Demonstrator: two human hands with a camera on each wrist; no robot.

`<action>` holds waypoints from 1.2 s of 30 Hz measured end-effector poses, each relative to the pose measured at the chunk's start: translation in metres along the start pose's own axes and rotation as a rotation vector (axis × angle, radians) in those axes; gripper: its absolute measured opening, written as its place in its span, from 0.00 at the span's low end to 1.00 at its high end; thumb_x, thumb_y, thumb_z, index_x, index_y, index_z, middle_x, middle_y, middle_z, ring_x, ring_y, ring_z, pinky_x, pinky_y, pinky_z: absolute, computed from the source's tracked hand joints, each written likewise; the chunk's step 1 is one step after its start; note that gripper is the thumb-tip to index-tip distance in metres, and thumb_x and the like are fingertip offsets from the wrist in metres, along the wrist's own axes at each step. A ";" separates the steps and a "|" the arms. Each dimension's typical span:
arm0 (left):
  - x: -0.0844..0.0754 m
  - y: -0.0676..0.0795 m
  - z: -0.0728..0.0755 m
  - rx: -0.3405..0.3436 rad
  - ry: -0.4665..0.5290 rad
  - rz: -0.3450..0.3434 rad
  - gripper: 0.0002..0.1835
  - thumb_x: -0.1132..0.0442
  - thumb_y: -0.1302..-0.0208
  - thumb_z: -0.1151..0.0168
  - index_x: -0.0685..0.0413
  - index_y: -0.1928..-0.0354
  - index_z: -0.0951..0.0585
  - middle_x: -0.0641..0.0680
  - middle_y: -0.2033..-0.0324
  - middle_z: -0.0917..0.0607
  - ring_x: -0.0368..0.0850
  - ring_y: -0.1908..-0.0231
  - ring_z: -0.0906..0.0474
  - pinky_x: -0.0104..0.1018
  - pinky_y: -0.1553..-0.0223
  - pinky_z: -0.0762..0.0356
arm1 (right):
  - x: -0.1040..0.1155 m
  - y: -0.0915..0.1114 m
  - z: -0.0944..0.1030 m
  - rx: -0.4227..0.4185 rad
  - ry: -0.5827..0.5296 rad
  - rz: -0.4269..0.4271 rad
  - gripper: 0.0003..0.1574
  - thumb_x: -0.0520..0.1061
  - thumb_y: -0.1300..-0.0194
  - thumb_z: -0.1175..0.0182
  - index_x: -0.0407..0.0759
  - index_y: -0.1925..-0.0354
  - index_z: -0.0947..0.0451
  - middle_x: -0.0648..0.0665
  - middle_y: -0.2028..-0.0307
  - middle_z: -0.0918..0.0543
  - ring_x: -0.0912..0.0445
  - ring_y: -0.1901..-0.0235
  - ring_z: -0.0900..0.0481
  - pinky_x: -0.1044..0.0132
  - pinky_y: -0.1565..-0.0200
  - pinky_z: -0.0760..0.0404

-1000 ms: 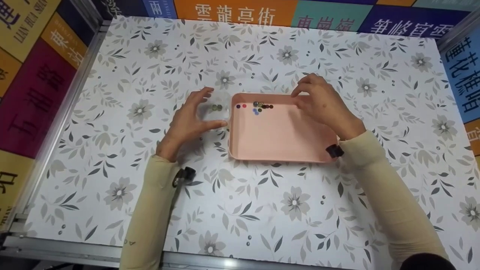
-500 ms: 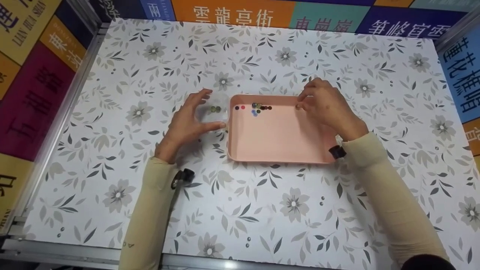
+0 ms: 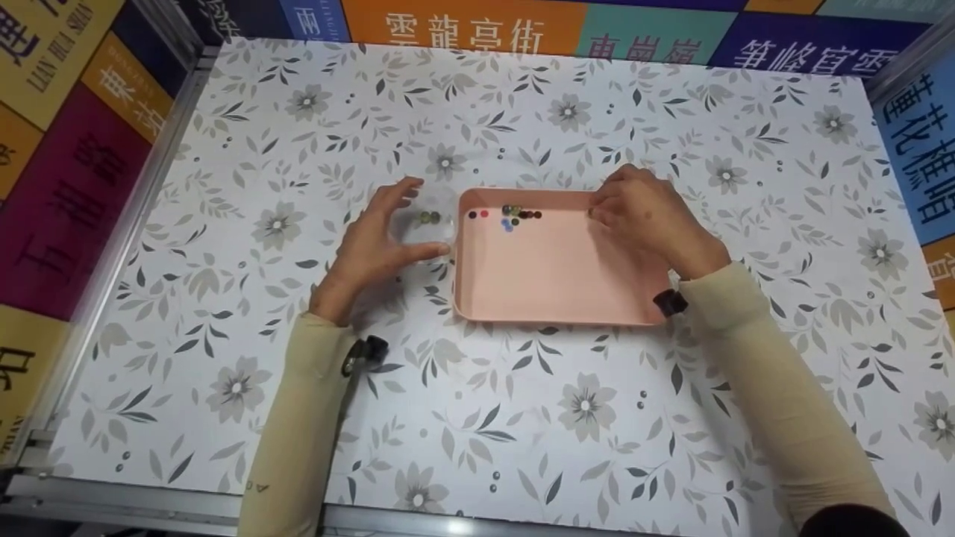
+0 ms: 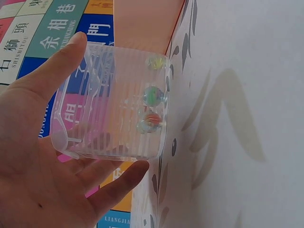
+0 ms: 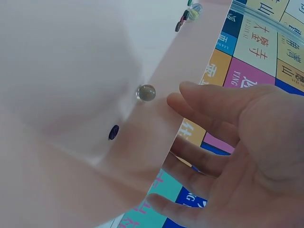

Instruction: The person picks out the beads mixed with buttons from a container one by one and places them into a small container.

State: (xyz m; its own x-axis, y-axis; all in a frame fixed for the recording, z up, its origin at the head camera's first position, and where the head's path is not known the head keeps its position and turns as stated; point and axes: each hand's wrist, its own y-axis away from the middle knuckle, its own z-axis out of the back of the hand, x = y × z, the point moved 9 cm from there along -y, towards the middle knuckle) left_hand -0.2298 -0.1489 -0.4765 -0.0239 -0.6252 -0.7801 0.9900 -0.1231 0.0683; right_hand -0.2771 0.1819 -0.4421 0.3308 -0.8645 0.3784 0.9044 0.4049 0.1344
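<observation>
Fingers and thumb of my left hand (image 3: 373, 239) curve round a clear ribbed plastic box (image 4: 102, 99), left of the pink tray (image 3: 552, 276). Inside the box lie a few glass marbles (image 4: 153, 96) with coloured swirls. My right hand (image 3: 647, 216) reaches over the tray's far right corner. In the right wrist view its thumb and index fingertip are close together, just short of a clear marble (image 5: 147, 92) at the foot of the tray wall. A small dark round disc (image 5: 113, 132) lies farther along that wall.
Marbles and small dark discs (image 3: 528, 215) cluster near the tray's far wall. One dark blue disc (image 3: 472, 215) and one red disc (image 3: 484, 214) sit in its far left corner. A flower-patterned sheet (image 3: 485, 418) covers the table; printed panels (image 3: 462, 30) stand behind.
My right hand has lowered toward the tray's far right corner, its fingertips drawing closer together by the marble. The left hand and the box have stayed in place.
</observation>
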 end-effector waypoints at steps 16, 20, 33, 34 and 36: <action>0.001 0.002 -0.002 -0.002 0.003 -0.003 0.56 0.38 0.53 0.17 0.32 0.22 0.36 0.49 0.27 0.28 0.52 0.27 0.30 0.57 0.27 0.30 | 0.001 -0.003 -0.008 0.005 -0.025 0.028 0.16 0.35 0.31 0.35 0.38 0.46 0.13 0.36 0.47 0.16 0.39 0.45 0.18 0.43 0.40 0.20; -0.001 0.002 -0.001 -0.006 0.008 -0.010 0.55 0.38 0.52 0.18 0.32 0.22 0.36 0.49 0.27 0.28 0.52 0.27 0.30 0.57 0.27 0.31 | 0.000 -0.003 -0.005 -0.020 -0.004 0.045 0.16 0.31 0.32 0.38 0.37 0.48 0.12 0.36 0.49 0.14 0.39 0.47 0.16 0.44 0.41 0.18; -0.002 0.002 0.001 -0.005 0.027 -0.010 0.56 0.39 0.53 0.17 0.31 0.22 0.36 0.48 0.27 0.28 0.51 0.27 0.30 0.56 0.26 0.31 | -0.006 -0.002 -0.005 -0.014 0.107 0.020 0.16 0.28 0.36 0.41 0.33 0.54 0.12 0.33 0.58 0.15 0.38 0.58 0.18 0.45 0.53 0.17; -0.001 0.001 0.001 -0.004 0.030 -0.008 0.56 0.39 0.53 0.17 0.30 0.22 0.35 0.48 0.27 0.28 0.51 0.27 0.30 0.56 0.26 0.31 | -0.007 -0.001 -0.004 -0.017 0.133 0.015 0.16 0.28 0.36 0.42 0.33 0.54 0.12 0.33 0.58 0.15 0.38 0.59 0.18 0.44 0.54 0.18; -0.001 0.001 0.001 -0.002 0.032 -0.009 0.56 0.39 0.53 0.16 0.30 0.22 0.36 0.48 0.27 0.28 0.51 0.27 0.30 0.56 0.26 0.31 | -0.008 0.001 -0.004 -0.020 0.172 -0.001 0.17 0.29 0.36 0.42 0.34 0.53 0.12 0.32 0.58 0.15 0.37 0.59 0.18 0.43 0.55 0.18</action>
State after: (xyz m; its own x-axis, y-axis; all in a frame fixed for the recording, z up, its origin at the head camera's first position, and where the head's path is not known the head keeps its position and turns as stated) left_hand -0.2291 -0.1487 -0.4749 -0.0280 -0.5990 -0.8002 0.9901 -0.1268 0.0602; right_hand -0.2775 0.1885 -0.4485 0.3697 -0.9037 0.2158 0.9093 0.3997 0.1160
